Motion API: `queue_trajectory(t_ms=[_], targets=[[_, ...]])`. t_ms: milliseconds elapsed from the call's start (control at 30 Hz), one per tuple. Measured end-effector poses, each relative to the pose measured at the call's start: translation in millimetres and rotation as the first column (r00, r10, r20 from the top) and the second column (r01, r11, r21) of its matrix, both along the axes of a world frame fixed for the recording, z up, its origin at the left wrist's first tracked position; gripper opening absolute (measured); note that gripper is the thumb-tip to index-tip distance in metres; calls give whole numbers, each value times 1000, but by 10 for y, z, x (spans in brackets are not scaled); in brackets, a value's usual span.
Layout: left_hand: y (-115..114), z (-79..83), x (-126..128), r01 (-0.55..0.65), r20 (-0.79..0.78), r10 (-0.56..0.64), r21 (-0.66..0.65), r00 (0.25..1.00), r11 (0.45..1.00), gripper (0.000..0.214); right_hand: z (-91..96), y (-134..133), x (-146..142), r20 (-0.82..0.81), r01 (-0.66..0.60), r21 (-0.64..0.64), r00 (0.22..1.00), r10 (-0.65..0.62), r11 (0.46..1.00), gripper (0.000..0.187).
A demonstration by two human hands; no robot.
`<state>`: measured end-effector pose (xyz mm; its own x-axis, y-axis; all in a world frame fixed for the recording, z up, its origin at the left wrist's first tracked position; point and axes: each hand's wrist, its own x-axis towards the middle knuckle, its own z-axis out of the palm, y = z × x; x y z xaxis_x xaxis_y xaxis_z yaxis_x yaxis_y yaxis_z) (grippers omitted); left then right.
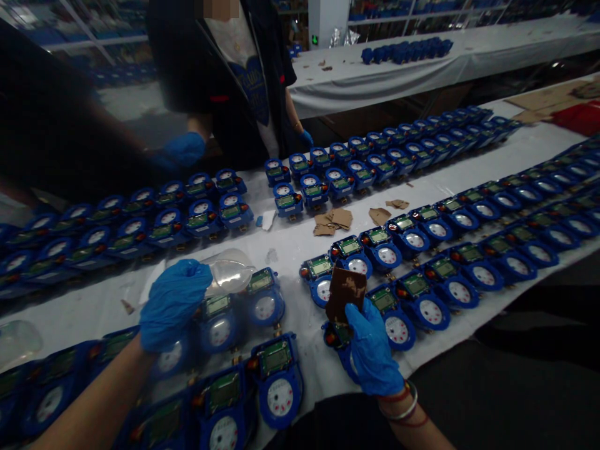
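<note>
My left hand (pixel 173 303), in a blue glove, is closed round a clear plastic cover (pixel 229 272) held just above a blue water meter (pixel 216 319) near the table's front edge. My right hand (pixel 372 350), also gloved, pinches a brown piece of cardboard (pixel 345 294) upright over another blue meter (pixel 338 340) that it rests against. More blue meters (pixel 276 375) with green displays and white dials lie around both hands.
Rows of blue meters (pixel 422 150) cover the white table (pixel 290 244). Torn cardboard scraps (pixel 334 220) lie mid-table. Across the table stands a person in dark clothes with blue-gloved hands (pixel 184 150). A second white table (pixel 469 56) behind carries more blue parts.
</note>
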<state>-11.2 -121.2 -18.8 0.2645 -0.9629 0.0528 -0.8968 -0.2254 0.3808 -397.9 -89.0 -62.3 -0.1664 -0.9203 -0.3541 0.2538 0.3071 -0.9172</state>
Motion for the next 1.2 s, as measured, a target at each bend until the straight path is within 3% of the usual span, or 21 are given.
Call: queue_trajectory(t_ms=[200,467,800,1200], targets=[[-31,86,-154,-148,-90,153,57,984,987,34,-31,19,-4,114,39,119,992,-53,992,47],[-41,77,-174,-199,-139,208,79,968,977,34,-29,1,-6,162,42,163,984,-69,986,50],[-72,62,-213,-177,-199,186,62,962,982,33,42,-21,8,228,91,136,966,-120,987,49],[-75,131,-256,-94,-94,98,44,991,995,32,16,-11,-12,230,89,132,966,-117,987,52]])
